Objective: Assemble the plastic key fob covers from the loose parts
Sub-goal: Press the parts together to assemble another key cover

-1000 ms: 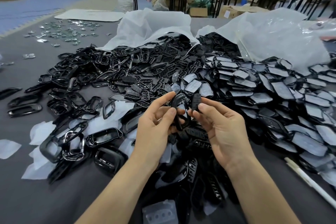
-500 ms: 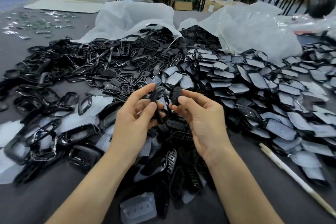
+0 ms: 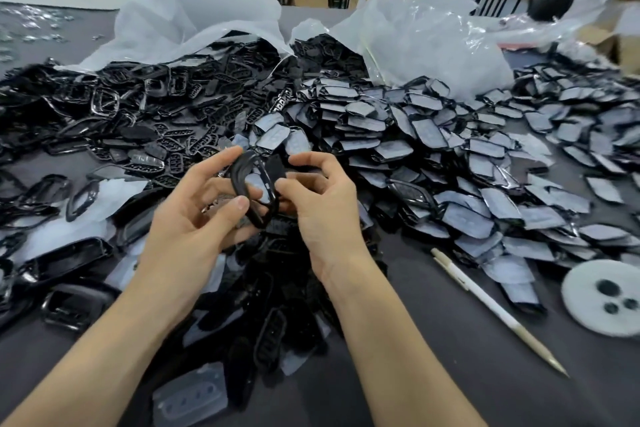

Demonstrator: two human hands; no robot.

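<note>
Dark grey bench [image 3: 433,340] in a warehouse-like room, trestle tables and cartons blurred at the back, and most of it is buried under loose parts tipped out of two clear plastic bags [image 3: 207,17]. The parts seem grouped by kind so each can be reached without hunting. Glossy black frames [image 3: 104,104] are heaped on the left, perforated button inserts [image 3: 180,146] lie in the middle, and film-covered panels [image 3: 415,135] fan out to the right.

The person works raised above the pile, I'd guess to see the fit better. The left hand [image 3: 194,215] grips a single black frame [image 3: 237,177], thumb across the front and fingers curled behind, so its open side faces the other hand. The right hand [image 3: 322,208] pinches a small black insert [image 3: 277,166] between thumb and forefinger, just beside the frame's upper edge. Whether the two parts touch I cannot tell. To me it looks like the piece is being lined up to press into the frame, so this cover is only at its start.

A white pen [image 3: 498,312] lies on the bench to the right, near a white disc [image 3: 602,295] with dark holes, and a clear button pad [image 3: 190,399] sits by the near edge, all handy for the worker
</note>
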